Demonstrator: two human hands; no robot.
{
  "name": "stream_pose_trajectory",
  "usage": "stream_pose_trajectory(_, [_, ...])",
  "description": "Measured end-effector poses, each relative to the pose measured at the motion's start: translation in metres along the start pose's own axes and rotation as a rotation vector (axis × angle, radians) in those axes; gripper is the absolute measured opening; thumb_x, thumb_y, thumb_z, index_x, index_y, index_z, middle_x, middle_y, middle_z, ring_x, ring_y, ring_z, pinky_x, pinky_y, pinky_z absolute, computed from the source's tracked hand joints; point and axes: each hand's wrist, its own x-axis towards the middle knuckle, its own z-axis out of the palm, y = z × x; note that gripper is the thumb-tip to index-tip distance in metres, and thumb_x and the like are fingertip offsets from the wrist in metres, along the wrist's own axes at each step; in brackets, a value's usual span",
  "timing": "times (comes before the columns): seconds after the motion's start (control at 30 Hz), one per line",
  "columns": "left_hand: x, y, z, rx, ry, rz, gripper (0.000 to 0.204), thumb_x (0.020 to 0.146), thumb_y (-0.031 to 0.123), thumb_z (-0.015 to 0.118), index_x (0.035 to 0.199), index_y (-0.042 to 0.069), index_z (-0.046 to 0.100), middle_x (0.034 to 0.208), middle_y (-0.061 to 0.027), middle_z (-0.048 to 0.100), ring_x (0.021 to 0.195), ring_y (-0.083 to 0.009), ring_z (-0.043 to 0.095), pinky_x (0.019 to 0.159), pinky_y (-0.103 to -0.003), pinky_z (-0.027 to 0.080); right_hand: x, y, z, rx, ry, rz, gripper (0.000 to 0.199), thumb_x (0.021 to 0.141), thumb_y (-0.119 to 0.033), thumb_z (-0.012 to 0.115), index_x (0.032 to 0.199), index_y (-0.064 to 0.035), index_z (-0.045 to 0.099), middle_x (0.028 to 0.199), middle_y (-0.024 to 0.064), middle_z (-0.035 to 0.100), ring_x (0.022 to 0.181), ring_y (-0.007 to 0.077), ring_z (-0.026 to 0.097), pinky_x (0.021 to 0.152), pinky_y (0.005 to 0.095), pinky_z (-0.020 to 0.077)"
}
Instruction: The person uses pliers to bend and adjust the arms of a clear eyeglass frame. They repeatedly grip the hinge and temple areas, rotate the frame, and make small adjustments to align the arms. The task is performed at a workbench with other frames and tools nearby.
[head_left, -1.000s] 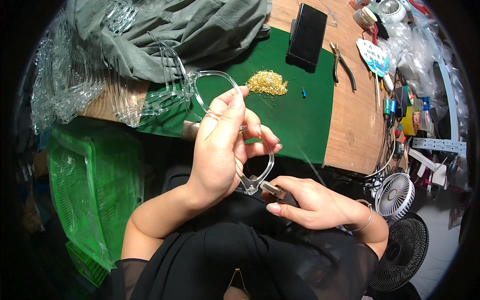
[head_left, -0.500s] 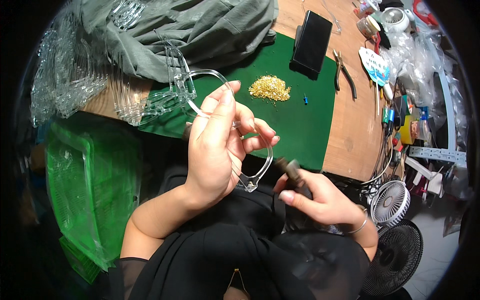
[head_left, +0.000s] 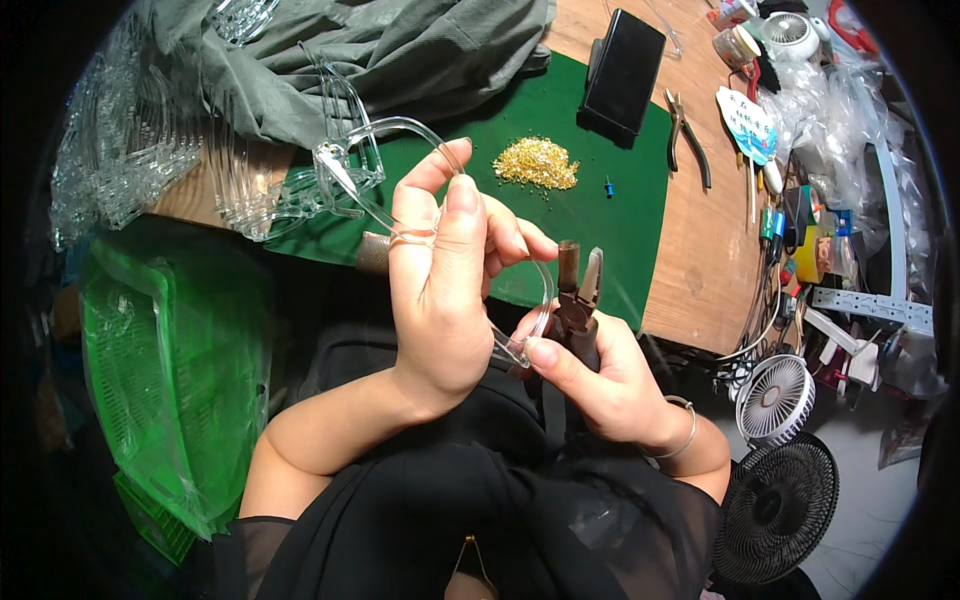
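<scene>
Currently left hand (head_left: 440, 290) is raised in front of the body, fingers pinched around a clear plastic hoop piece (head_left: 420, 185); the curved transparent strip loops up over the fingertips and runs down past the palm toward the right hand. Right hand (head_left: 600, 385) is clenched round the handles of small pliers (head_left: 578, 295), nose pointing up, jaws parted a little, just beside the lower end of the clear strip; thumb tip sits touching that lower end. Can't tell if the plier tips actually touch the plastic

Both hands sit over the lap, near the front edge of the green mat (head_left: 590, 215), which lies on the wooden table (head_left: 700, 260)

On the mat: pile of small gold beads (head_left: 536, 162), well apart from the hands, and a tiny blue pin (head_left: 608, 187) just beside it. Black phone (head_left: 622, 72) lies at the mat's far edge. Second pair of pliers (head_left: 686, 135) lies on the bare wood near the phone

More clear plastic pieces (head_left: 130, 150) are stacked at the left end of the table, partly under a grey cloth (head_left: 400, 50). Green plastic basket (head_left: 170, 370) stands left of the person, below table level. White desk fan (head_left: 775, 398) and black fan (head_left: 778, 510) are on the right, below the table edge. Bracelet on the right wrist
</scene>
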Motion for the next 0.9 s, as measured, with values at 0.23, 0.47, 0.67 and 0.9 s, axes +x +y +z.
stream_pose_trajectory(0.23, [0.001, -0.002, 0.000, 0.029, -0.009, 0.033, 0.036, 0.098, 0.021, 0.035, 0.125, -0.002, 0.028, 0.071, -0.0045, 0.049, 0.069, -0.0135, 0.056, 0.071, -0.028, 0.049, -0.001, 0.001, 0.002, -0.060, 0.045, -0.013, 0.018, 0.092, -0.019, 0.053, 0.091, -0.0013, 0.055, 0.077, -0.0003, 0.053, 0.070, 0.0054, 0.047, 0.066, 0.0214, 0.0401])
stream_pose_trajectory(0.47, [0.001, -0.003, 0.002, 0.012, -0.001, 0.050, 0.039, 0.097, 0.022, 0.037, 0.126, -0.003, 0.026, 0.070, -0.0047, 0.049, 0.069, -0.0138, 0.056, 0.069, -0.028, 0.050, -0.003, 0.008, 0.008, -0.055, 0.136, -0.076, 0.018, 0.092, -0.017, 0.052, 0.094, -0.0001, 0.055, 0.077, 0.0012, 0.056, 0.070, 0.0063, 0.049, 0.067, 0.0222, 0.0425])
stream_pose_trajectory(0.67, [0.001, -0.006, 0.001, 0.026, -0.004, 0.116, 0.039, 0.097, 0.022, 0.037, 0.126, -0.003, 0.025, 0.070, -0.0045, 0.049, 0.069, -0.0137, 0.056, 0.069, -0.027, 0.050, -0.002, 0.007, 0.010, -0.008, 0.144, -0.084, 0.020, 0.092, -0.019, 0.051, 0.094, 0.0007, 0.055, 0.077, 0.0015, 0.056, 0.071, 0.0070, 0.050, 0.067, 0.0225, 0.0423])
stream_pose_trajectory(0.9, [0.002, -0.005, 0.000, 0.001, -0.001, 0.067, 0.037, 0.098, 0.022, 0.036, 0.126, -0.001, 0.027, 0.071, -0.0038, 0.049, 0.069, -0.0131, 0.056, 0.068, -0.027, 0.049, 0.000, 0.011, 0.007, 0.084, 0.096, -0.055, 0.019, 0.092, -0.019, 0.052, 0.091, 0.0002, 0.055, 0.080, 0.0021, 0.056, 0.073, 0.0074, 0.050, 0.069, 0.0230, 0.0420])
